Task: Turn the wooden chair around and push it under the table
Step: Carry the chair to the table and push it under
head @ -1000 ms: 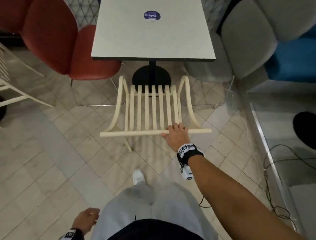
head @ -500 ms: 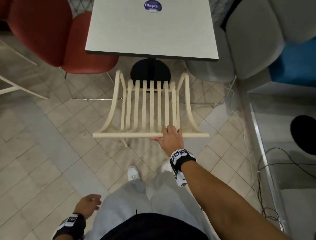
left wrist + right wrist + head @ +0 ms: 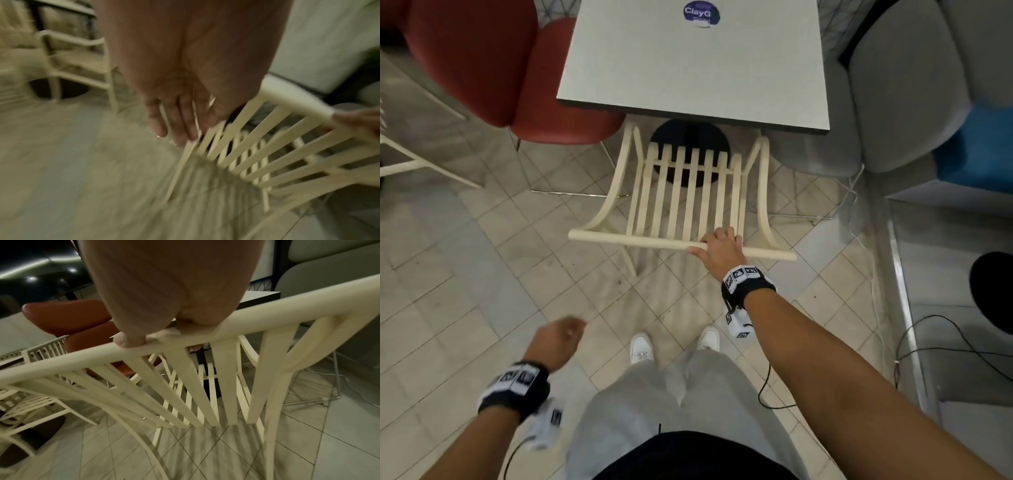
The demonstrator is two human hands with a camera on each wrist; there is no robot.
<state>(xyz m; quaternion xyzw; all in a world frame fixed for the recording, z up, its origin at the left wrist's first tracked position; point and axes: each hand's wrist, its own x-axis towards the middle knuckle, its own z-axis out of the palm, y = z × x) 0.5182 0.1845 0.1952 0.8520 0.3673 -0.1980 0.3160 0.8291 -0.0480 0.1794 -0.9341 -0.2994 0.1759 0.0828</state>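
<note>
The cream wooden chair (image 3: 690, 192) with a slatted back faces the grey square table (image 3: 688, 68); the front of its seat lies under the table's near edge. My right hand (image 3: 717, 251) grips the chair's top rail right of the middle, fingers over the far side and thumb along the rail. The right wrist view shows that right hand (image 3: 144, 331) on the rail (image 3: 226, 324), with the table edge (image 3: 261, 296) behind. My left hand (image 3: 556, 339) hangs in the air left of my legs, holding nothing. In the blurred left wrist view the left hand (image 3: 176, 116) has relaxed fingers near the chair back (image 3: 267, 146).
A red padded chair (image 3: 482, 58) stands left of the table, a grey one (image 3: 907, 85) to the right, and a blue seat (image 3: 983, 144) beyond it. Another cream chair frame (image 3: 400, 164) is at far left. Cables (image 3: 945, 342) trail on the floor at right. The table's black round base (image 3: 690, 137) sits under the chair.
The chair has slid forward toward the table under my right hand, and its front has gone beneath the tabletop edge. My left hand has swung up and forward from my hip.
</note>
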